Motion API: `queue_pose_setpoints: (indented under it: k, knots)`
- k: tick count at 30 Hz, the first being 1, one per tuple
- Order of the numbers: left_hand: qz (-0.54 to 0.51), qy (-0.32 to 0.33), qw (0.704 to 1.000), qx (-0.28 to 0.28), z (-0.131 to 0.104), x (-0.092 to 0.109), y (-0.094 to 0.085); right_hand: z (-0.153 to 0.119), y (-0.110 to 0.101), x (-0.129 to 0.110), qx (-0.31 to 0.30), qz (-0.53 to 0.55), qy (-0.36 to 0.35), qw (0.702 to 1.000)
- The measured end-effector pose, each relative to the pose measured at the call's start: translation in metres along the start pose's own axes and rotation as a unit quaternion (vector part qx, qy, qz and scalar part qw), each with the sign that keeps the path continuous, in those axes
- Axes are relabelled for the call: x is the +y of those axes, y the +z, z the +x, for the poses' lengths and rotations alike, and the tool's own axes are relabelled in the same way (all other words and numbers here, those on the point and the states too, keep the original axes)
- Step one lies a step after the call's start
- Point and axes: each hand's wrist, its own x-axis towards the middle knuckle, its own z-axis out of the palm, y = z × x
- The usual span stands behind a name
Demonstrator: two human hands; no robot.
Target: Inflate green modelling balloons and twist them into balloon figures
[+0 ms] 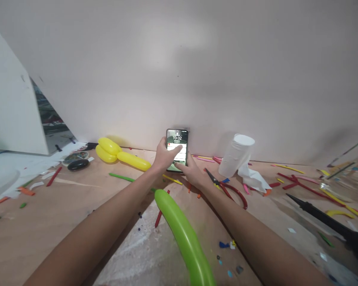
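Observation:
Both hands hold a smartphone [177, 137] upright near the wall, its screen lit with a clock reading 10:32. My left hand [164, 154] grips the phone's left side, its thumb lying over the screen. My right hand [192, 170] is closed around the lower right corner, its thumb over the bottom of the screen. Between my forearms lies a long inflated green balloon [183, 234], running toward me out of view. A twisted yellow balloon [119, 154] rests left of my hands. Red-handled scissors [226, 186] lie just right of my right wrist.
A white paper roll [236, 155] stands at the right, a torn sheet trailing from it. Farther right lies a black balloon pump [322, 218]. Uninflated balloons [298, 180] and colored scraps litter the table [47, 238]. A black oval object [78, 165] sits at left. A pale wall [179, 71] rises behind.

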Motion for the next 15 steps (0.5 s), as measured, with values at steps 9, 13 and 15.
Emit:
queue_pose_setpoints:
  k: [9, 13, 15]
  knots:
    - [-0.142, -0.044, 0.987, -0.062, 0.004, 0.001, -0.001, 0.010, -0.008, 0.013, 0.012, -0.036, -0.016, 0.999]
    - [-0.164, -0.046, 0.982, -0.079, 0.005, 0.005, 0.000, 0.011, -0.008, 0.017, 0.021, -0.019, -0.011, 1.000]
    - [-0.183, -0.050, 0.978, -0.084, 0.004, 0.006, 0.001, 0.012, -0.007, 0.020, 0.020, 0.008, -0.002, 1.000]
